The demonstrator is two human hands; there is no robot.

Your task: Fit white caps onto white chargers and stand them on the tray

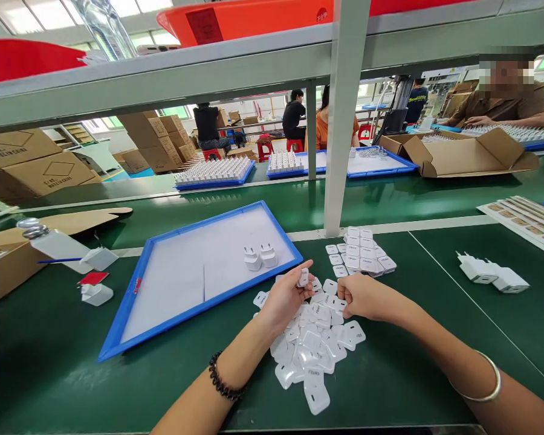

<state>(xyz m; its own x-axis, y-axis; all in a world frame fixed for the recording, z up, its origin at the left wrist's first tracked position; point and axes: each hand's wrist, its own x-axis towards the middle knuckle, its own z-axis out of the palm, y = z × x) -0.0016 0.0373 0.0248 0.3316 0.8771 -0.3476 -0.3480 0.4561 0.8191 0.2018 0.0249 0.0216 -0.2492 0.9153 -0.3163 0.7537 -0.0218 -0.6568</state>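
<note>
A loose heap of small white plastic charger covers (310,344), rounded and slotted with printed lettering, lies on the green bench. Over the heap's upper left, my left hand (286,299) has its fingers curled round one white charger cover (303,277). My right hand (365,297) is at the heap's upper right, with thumb and fingers pinched on another charger cover (339,304). Just behind are stacked rows of similar covers (362,251). To the left is a blue-rimmed tray (204,302) with two white plug chargers (260,257) standing in it.
A metal post (340,121) and overhead shelf (254,60) stand ahead. Two plug chargers (492,273) lie at right, near stacked cards (526,223). A white bottle (57,246) and open carton (20,269) are at left. Loaded trays (215,173) line the back; people sit beyond.
</note>
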